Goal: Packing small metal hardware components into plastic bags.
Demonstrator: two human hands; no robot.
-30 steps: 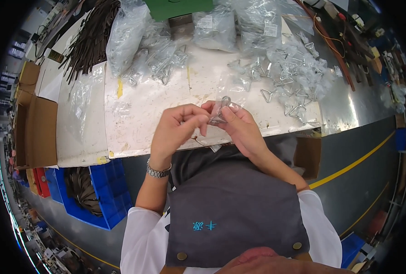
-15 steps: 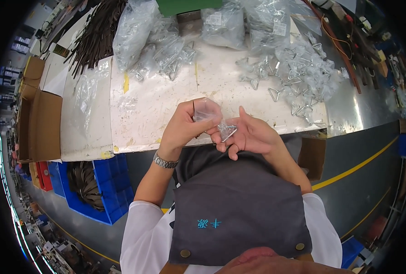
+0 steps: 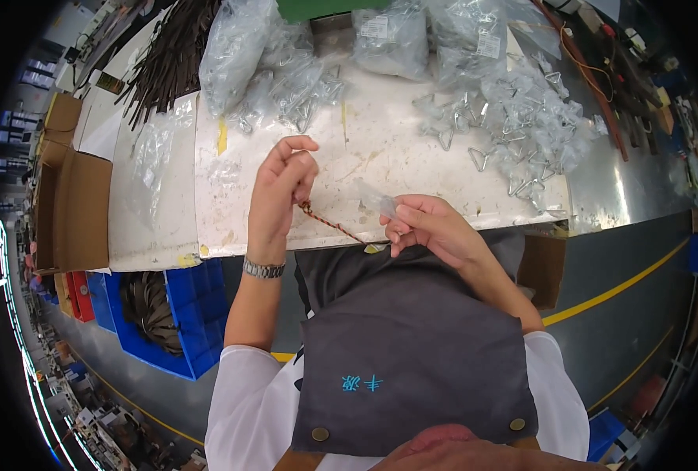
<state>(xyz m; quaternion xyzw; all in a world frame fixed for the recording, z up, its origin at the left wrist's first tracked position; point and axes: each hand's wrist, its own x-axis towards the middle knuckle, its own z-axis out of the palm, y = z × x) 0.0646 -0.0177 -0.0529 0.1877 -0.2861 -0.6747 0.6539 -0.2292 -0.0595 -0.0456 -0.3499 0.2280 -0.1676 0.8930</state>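
My left hand (image 3: 286, 177) is raised over the table's near part, its fingers curled closed. A knotted, braided red-and-tan cord (image 3: 329, 222) comes out at its lower side and slants down to the table edge near my apron; whatever else is inside the fist is hidden. My right hand (image 3: 435, 228) pinches a small clear plastic bag (image 3: 376, 200) between thumb and fingers, its loose end pointing toward the left hand. Whether a metal piece is in that bag or under those fingers, I cannot tell. The hands are apart.
Bagged triangular metal rings (image 3: 522, 133) lie heaped at the right of the white table (image 3: 270, 228). Large clear bags (image 3: 392, 47) stand along the back. Dark strips (image 3: 172, 59) and a cardboard box (image 3: 82, 208) are at left. A blue bin (image 3: 196, 314) stands below.
My hands have parted: the left moved left and up, the right stayed near with the bag. The triangular metal ring no longer shows at the fingers. The braided cord has come into sight.
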